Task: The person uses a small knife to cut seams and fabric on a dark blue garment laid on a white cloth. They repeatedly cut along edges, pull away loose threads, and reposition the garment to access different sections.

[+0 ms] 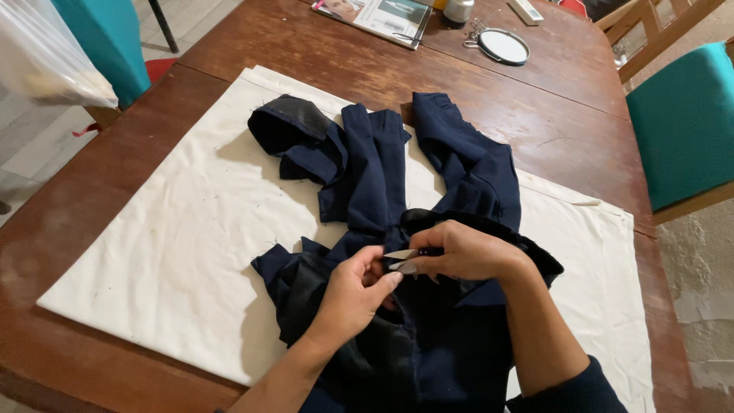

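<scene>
On the white cloth (176, 252) spread over the wooden table (92, 183), the navy garment (382, 191) lies bunched. The left hand (353, 294) pinches its fabric at the seam, touching the right hand (459, 251), whose fingertips close on the same spot. Seam work seems under way; next calls for keeping the fabric taut.

Navy garment (428, 321) cut off at bottom edge; plastic bag (46, 53) cropped at left edge.

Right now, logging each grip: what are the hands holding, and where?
Both hands pinch the navy garment near its middle fold: left hand from below, right hand from above. Any tool is too hidden to tell.
</scene>
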